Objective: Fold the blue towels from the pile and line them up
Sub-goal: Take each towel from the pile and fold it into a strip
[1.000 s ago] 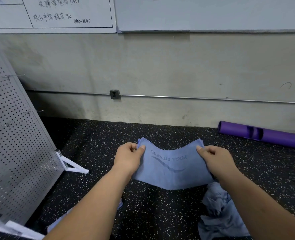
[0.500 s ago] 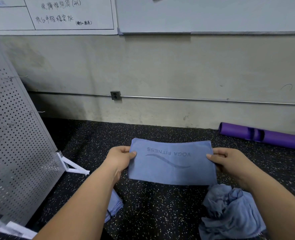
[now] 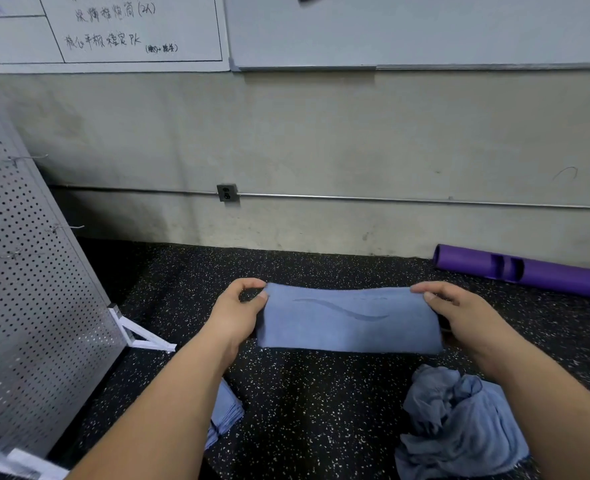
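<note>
Blue towel [image 3: 349,323] hangs taut above the floor [image 3: 321,417], left hand [image 3: 234,315] and right hand [image 3: 459,315] each pinching 1 top corner, mid-fold, pile [image 3: 459,424] lower right, so next, probably, halve it and lay it beside the stack [image 3: 226,414].

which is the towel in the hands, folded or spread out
Folded: the towel is a compact, neat rectangle stretched between the left hand and right hand, which pinch its top corners.
</note>
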Demonstrator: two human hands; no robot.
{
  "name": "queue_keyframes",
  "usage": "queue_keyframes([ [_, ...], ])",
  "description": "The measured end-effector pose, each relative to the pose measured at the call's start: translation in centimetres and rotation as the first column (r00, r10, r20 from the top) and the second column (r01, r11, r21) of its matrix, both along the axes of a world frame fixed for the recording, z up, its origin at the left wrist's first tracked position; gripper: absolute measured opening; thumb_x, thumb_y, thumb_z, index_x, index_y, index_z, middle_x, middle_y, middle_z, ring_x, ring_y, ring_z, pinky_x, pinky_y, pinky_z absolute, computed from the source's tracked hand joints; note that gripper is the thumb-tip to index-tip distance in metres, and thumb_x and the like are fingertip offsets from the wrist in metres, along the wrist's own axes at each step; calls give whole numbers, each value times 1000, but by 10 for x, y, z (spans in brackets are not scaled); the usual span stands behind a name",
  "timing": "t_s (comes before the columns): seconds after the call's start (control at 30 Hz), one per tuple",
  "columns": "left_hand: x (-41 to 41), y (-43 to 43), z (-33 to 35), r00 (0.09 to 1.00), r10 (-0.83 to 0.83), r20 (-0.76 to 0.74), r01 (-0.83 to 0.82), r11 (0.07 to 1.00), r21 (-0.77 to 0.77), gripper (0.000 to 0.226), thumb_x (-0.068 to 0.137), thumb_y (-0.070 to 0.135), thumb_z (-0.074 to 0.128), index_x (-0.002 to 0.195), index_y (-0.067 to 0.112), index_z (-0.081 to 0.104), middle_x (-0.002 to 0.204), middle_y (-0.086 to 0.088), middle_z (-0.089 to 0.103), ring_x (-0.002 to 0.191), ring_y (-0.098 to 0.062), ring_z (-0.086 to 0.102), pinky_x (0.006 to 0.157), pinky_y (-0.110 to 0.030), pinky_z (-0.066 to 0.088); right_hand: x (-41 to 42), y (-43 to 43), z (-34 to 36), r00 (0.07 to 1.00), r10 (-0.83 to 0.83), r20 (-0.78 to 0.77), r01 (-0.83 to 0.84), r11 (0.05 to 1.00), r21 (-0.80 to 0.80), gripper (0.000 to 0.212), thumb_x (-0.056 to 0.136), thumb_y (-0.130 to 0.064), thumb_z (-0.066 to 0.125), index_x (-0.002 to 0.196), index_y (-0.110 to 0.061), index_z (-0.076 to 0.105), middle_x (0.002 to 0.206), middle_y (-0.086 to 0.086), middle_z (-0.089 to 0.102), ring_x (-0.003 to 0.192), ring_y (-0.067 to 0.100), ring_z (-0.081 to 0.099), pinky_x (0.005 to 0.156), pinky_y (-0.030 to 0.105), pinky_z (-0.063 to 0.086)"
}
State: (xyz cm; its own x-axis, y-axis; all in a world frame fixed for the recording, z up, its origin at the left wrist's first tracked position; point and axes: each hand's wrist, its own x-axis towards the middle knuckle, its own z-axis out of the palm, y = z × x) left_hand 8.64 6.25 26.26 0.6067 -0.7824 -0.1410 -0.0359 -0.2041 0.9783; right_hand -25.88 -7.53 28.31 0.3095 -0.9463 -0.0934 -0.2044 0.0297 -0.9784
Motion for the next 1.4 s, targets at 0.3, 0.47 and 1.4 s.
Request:
queue_keyframes([
  [0.3, 6, 3, -3, 989, -140, 56, 140, 990, -7, 29, 96, 1, 73, 101, 28, 84, 88, -2, 71, 80, -13, 60, 65, -20, 47, -10, -3, 0, 999, 36, -18, -35, 999, 7, 25, 96, -6, 74, 108, -25, 84, 91, 10, 71, 80, 19, 63, 62, 28, 50],
  [0.47, 9, 1, -4, 991, -126, 46, 127, 992, -26, 39, 90, -4, 78, 108, 30, 82, 95, -16, 73, 82, -16, 66, 73, -27, 57, -10, -9, -6, 999, 48, -22, -49, 997, -53, 38, 86, -8, 85, 112, -35, 82, 110, 18, 77, 100, 33, 72, 100, 48, 57],
  [1.4, 6, 2, 1, 986, -130, 104, 135, 990, -40, 26, 102, 40, 69, 103, 14, 73, 100, -8, 76, 84, -16, 64, 78, -34, 50, -1, -2, -2, 999, 26, 28, -27, 998, 60, 18, 106, -26, 63, 114, -17, 77, 104, 5, 78, 90, 17, 67, 69, 30, 54],
])
